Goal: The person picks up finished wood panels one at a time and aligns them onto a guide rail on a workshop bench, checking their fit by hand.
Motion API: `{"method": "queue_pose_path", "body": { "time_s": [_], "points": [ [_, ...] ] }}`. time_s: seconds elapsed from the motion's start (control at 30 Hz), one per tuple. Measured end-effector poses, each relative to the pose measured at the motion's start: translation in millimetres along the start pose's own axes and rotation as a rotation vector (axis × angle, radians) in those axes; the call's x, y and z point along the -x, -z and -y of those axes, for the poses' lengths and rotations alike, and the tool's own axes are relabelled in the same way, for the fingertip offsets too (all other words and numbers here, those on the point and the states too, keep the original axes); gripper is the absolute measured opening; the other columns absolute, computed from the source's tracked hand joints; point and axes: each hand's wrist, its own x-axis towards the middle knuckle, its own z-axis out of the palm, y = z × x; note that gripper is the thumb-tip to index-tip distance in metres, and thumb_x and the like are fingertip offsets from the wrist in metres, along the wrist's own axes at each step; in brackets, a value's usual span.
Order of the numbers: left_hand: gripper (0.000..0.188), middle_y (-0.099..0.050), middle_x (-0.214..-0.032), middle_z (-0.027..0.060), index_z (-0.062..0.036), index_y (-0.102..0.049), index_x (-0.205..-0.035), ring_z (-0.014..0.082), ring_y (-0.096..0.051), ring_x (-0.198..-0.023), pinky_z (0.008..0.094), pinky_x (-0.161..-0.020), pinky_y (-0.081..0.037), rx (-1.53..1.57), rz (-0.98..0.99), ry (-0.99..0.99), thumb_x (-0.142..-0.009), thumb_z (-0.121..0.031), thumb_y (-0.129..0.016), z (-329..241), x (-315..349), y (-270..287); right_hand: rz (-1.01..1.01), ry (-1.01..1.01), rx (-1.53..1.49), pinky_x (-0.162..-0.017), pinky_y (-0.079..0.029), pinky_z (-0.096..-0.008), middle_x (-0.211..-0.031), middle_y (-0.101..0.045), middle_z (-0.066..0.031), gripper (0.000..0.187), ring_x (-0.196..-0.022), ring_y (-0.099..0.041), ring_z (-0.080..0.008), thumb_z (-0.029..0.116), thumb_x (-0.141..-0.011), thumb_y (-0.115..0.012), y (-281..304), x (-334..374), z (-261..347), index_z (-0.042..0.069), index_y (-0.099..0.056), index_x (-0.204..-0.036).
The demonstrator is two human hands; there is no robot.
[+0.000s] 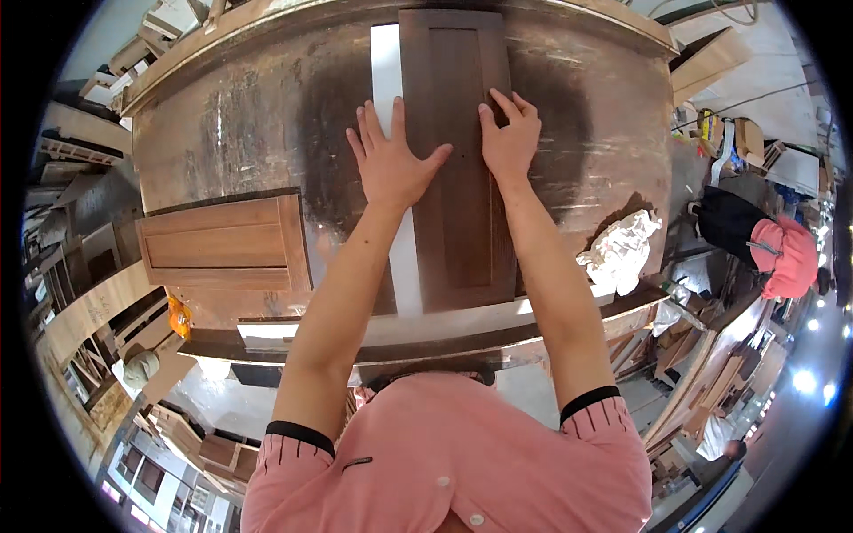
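The dark brown panel (458, 213) lies on the worktop (240, 133), its length pointing away from the person. The left hand (391, 169) is spread over the panel's left edge and the white strip (387, 67) beside it. The right hand (513, 147) is at the panel's right edge, fingers bent; I cannot tell whether it pinches. Left of the panel is a reddish-brown panel (218, 244).

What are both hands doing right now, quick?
Left hand: open, fingers spread over the white strip and dark brown panel.
Right hand: partly curled at the panel's right edge; can't tell if it's gripping.
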Motion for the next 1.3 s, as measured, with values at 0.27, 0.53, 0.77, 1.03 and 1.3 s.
{"method": "queue_pose_path", "body": {
  "time_s": [0.27,0.53,0.77,1.03,1.3],
  "points": [
    [0.095,-0.024,-0.160,0.0355,-0.0102,-0.030,-0.161,0.0495,-0.021,-0.152,0.0551,-0.125,-0.019,0.030,-0.081,-0.059,-0.089,-0.057,-0.070,4.8,7.2,-7.8,-0.036,0.015,0.071,-0.108,-0.037,-0.0533,-0.137,-0.057,-0.0138,0.034,-0.125,-0.053,-0.0355,0.035,-0.094,-0.071,-0.3,7.2,3.4,0.024,-0.072,-0.126],
    [0.094,-0.023,-0.160,0.0362,-0.0095,-0.028,-0.161,0.0501,-0.021,-0.151,0.0550,-0.125,-0.020,0.048,-0.034,-0.037,-0.088,-0.051,-0.072,2.0,12.2,1.3,-0.002,-0.024,0.095,-0.109,-0.036,-0.0531,-0.138,-0.057,-0.0100,0.034,-0.127,-0.053,-0.0326,0.037,-0.095,-0.069,4.0,14.9,9.1,0.027,-0.070,-0.127],
    [0.096,-0.019,-0.161,0.0358,-0.0091,-0.026,-0.162,0.0498,-0.017,-0.152,0.0546,-0.125,-0.018,0.048,0.014,-0.029,-0.089,-0.052,-0.071,4.8,6.1,4.3,-0.022,0.019,0.120,-0.109,-0.036,-0.0518,-0.137,-0.057,-0.0097,0.035,-0.127,-0.052,-0.0330,0.035,-0.094,-0.069,0.2,11.4,10.2,0.026,-0.068,-0.128],
    [0.095,-0.018,-0.162,0.0338,-0.0095,-0.027,-0.161,0.0471,-0.016,-0.154,0.0540,-0.126,-0.016,0.039,0.015,-0.052,-0.088,-0.052,-0.071,19.4,0.9,7.6,0.009,-0.064,0.084,-0.109,-0.037,-0.0512,-0.139,-0.055,-0.0094,0.034,-0.127,-0.051,-0.0331,0.033,-0.095,-0.069,-4.1,13.6,28.4,0.025,-0.070,-0.128],
    [0.094,-0.016,-0.164,0.0304,-0.0112,-0.027,-0.162,0.0433,-0.016,-0.155,0.0536,-0.126,-0.016,0.050,0.016,-0.022,-0.088,-0.052,-0.070,19.7,15.3,6.2,0.002,-0.015,0.142,-0.107,-0.039,-0.0503,-0.139,-0.055,-0.0100,0.035,-0.125,-0.052,-0.0331,0.034,-0.096,-0.068,-7.0,21.0,22.9,0.024,-0.070,-0.130]
  ]
}}
